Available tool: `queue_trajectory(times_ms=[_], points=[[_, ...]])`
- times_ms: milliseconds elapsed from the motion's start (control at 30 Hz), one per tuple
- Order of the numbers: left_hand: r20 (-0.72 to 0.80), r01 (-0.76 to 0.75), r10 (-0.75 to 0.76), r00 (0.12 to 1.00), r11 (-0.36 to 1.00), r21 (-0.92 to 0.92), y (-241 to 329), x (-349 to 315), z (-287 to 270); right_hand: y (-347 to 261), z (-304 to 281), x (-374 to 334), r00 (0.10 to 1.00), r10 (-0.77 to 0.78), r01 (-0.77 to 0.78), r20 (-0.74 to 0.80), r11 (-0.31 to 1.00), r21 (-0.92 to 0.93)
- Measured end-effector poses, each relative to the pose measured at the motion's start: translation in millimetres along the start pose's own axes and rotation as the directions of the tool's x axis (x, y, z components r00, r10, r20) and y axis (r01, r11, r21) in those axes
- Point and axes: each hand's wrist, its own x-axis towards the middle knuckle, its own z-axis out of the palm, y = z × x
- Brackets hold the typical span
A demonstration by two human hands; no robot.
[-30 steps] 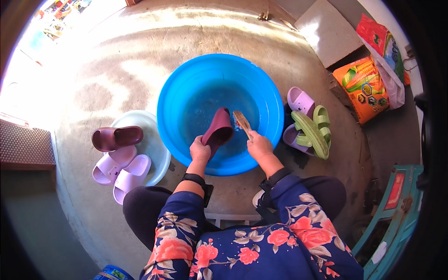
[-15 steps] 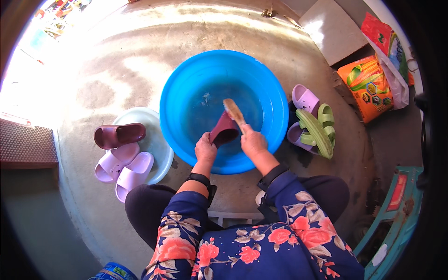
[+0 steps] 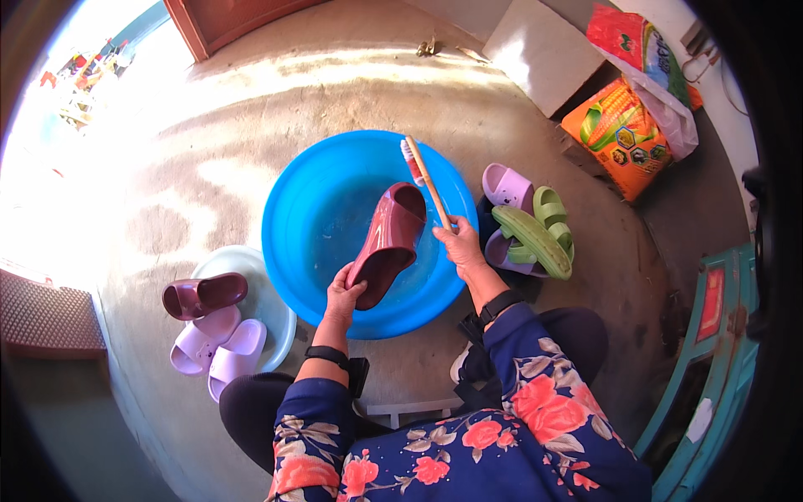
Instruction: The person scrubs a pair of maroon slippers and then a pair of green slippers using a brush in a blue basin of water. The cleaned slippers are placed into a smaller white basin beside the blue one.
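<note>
My left hand [image 3: 345, 294] grips a wet maroon slipper [image 3: 390, 227] by its heel end, above a large blue basin [image 3: 288, 197] with water in the bottom. The slipper is tilted, its toe pointing up and away from me. In my right hand [image 3: 462, 245] is a wooden-handled scrub brush [image 3: 431, 186], held upright by its handle end over the basin's right side. Its bristles, white and red, face left toward the slipper and stand apart from it.
On the left, a pale basin [image 3: 284, 330] sits beside another maroon slipper [image 3: 205, 295] and lilac slippers [image 3: 237, 356]. At right lie green slippers [image 3: 535, 243] and more lilac ones [image 3: 507, 186]. Farther back are an orange bag [image 3: 619, 138] and a board [image 3: 539, 54]; a teal metal frame [image 3: 711, 360] stands near right.
The slipper has come up out of the basin and turned to show its upper. The brush has lifted off it and moved right. The whole view has shifted and tilted.
</note>
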Motion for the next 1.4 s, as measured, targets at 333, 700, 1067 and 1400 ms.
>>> queue_trajectory(times_ms=[333,700,1067,1400], points=[[0.129,-0.104,0.096,0.987,0.993,0.062,5.9,-5.4,7.7,-28.6,3.2,8.7,0.987,0.130,-0.150,0.098,0.960,0.238],[-0.066,-0.192,0.251,0.966,0.863,0.468,15.7,9.1,9.4,33.0,58.4,-16.7,0.951,-0.293,0.295,0.102,0.955,-0.013],[-0.198,-0.111,0.267,0.943,0.814,0.569,-13.4,13.4,5.4,59.2,60.8,-56.2,0.929,-0.273,0.338,0.250,0.901,-0.272],[-0.196,-0.315,0.491,0.849,0.767,0.560,2.5,10.6,25.0,37.6,49.8,-39.8,0.939,-0.295,0.343,0.178,0.852,-0.397]])
